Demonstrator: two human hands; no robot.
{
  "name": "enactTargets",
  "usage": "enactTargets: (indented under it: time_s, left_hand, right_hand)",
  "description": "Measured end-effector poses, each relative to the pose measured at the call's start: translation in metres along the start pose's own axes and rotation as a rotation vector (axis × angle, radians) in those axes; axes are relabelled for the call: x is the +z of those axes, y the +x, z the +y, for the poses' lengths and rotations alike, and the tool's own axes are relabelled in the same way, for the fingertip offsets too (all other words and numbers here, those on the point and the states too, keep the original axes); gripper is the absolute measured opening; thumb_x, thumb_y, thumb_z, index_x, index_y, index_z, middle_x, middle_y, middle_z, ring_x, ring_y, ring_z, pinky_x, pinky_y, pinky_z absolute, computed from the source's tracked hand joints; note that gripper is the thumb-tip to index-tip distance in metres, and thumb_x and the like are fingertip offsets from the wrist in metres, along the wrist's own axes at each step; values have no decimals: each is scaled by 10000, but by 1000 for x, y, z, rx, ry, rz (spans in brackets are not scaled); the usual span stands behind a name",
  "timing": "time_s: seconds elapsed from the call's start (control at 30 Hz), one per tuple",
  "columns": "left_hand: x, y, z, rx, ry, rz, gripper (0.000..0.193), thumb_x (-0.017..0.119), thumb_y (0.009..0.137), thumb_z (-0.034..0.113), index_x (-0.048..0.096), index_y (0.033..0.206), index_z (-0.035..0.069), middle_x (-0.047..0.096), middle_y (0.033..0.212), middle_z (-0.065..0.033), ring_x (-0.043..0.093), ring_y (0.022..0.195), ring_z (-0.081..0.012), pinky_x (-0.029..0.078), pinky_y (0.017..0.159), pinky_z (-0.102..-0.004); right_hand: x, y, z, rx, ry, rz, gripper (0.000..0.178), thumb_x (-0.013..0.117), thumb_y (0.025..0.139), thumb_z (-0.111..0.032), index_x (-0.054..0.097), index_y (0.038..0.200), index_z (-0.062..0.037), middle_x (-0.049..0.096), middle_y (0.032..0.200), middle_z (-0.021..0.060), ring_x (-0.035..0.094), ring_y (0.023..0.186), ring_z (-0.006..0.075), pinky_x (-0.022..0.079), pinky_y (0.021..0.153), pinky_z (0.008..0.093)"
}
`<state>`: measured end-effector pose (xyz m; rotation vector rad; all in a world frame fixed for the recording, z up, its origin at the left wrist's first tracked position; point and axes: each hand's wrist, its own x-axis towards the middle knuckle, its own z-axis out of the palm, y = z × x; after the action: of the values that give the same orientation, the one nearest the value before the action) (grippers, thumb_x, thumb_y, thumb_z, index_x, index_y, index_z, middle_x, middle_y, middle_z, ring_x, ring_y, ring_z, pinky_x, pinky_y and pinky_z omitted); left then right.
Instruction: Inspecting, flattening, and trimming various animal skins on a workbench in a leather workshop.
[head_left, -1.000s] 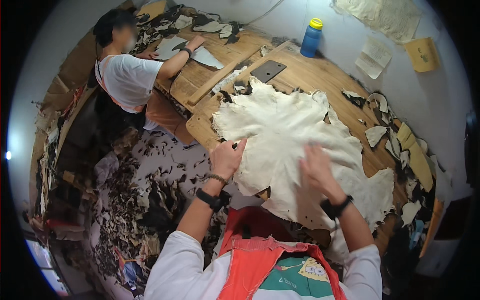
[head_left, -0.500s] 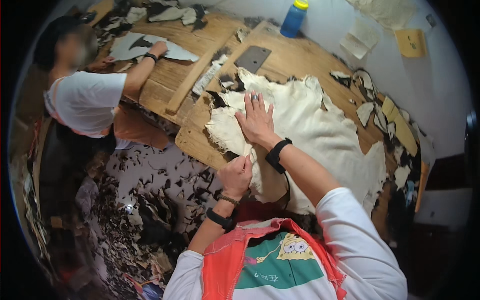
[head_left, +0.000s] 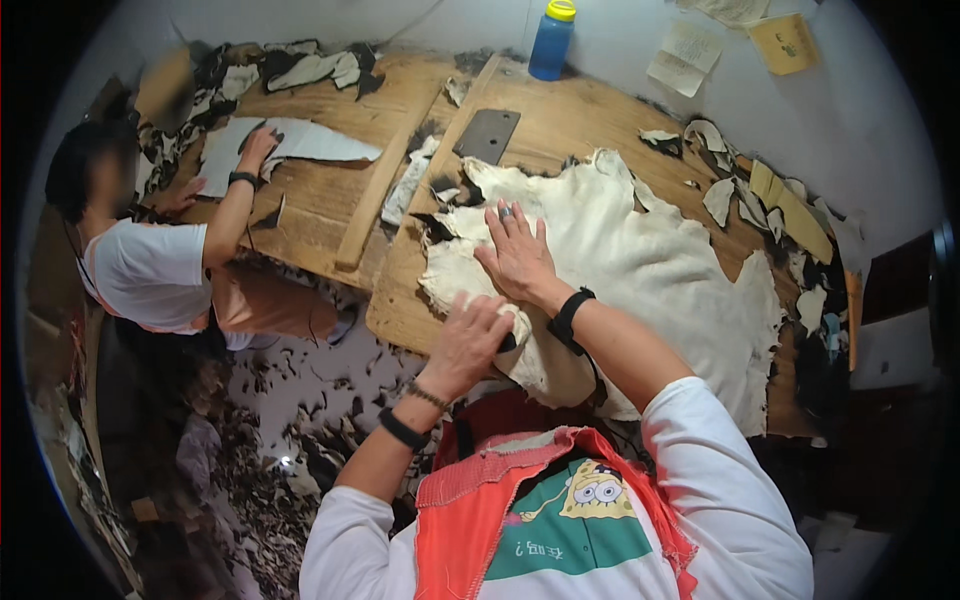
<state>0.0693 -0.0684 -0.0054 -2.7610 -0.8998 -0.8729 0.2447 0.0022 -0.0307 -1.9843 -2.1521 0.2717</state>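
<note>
Across a table (head_left: 580, 115), pale hide (head_left: 650, 260), left hand (head_left: 464, 346) gripping its edge, right hand (head_left: 522, 263) flat atop (palm down)

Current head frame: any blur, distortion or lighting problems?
Head view: black fisheye rim, wooden table bowed along its far edge; same view, left hand slightly motion-blurred, right hand sharper; also head view, pale hide bright with folds readable, scrap-strewn floor darkening toward lower left.
</note>
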Motion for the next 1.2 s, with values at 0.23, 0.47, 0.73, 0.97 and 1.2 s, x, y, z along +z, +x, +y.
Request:
enactTargets:
  time_s: [0.23, 0.47, 0.73, 0.97, 1.2]
  left_hand:
    - [52, 25, 1, -126, -422, -75, 31, 573, 758, 61, 560, 730, 61, 544, 733, -103, 584, 760, -290, 492, 681, -395]
    - [55, 23, 2, -318, -457, -35, 55, 566, 733, 60, 559, 678, 61, 540, 696, -108, 578, 732, -303, 478, 646, -414]
    - [42, 6, 4, -259, -459, -3, 89, 594, 708, 85, 562, 627, 66, 533, 646, -95, 552, 674, -314, 442, 596, -416]
    - [42, 94, -86, -614, -848, -181, 197, 522, 831, 81, 655, 917, -36, 687, 821, -191, 685, 793, -290, 531, 730, -384]
    - [105, 213, -146, -924, -157, -409, 747, 609, 860, 494, 392, 1384, 8, 507, 1302, -311, 521, 1188, -448, 431, 1023, -487]
  right_hand:
    - [9, 4, 5, 31, -57, 1, 740, 400, 960, -550, 273, 1523, -88, 229, 1597, 151, 165, 1489, 322, 185, 1137, 627]
    - [11, 9, 1, 6, -95, 55, 696, 441, 961, -497, 290, 1514, -102, 254, 1582, 164, 199, 1473, 350, 194, 1133, 618]
    - [-1, 2, 2, 1, -40, 46, 703, 395, 977, -472, 252, 1521, -51, 225, 1587, 190, 164, 1479, 361, 162, 1153, 591]
    - [-23, 12, 25, -50, 276, -243, 782, 449, 947, -567, 255, 1522, -74, 223, 1567, 245, 185, 1463, 408, 207, 1144, 581]
    - [-98, -141, 131, 0, 214, 218, 654, 673, 876, -285, 415, 1406, -2, 435, 1404, 247, 366, 1352, 405, 310, 1102, 493]
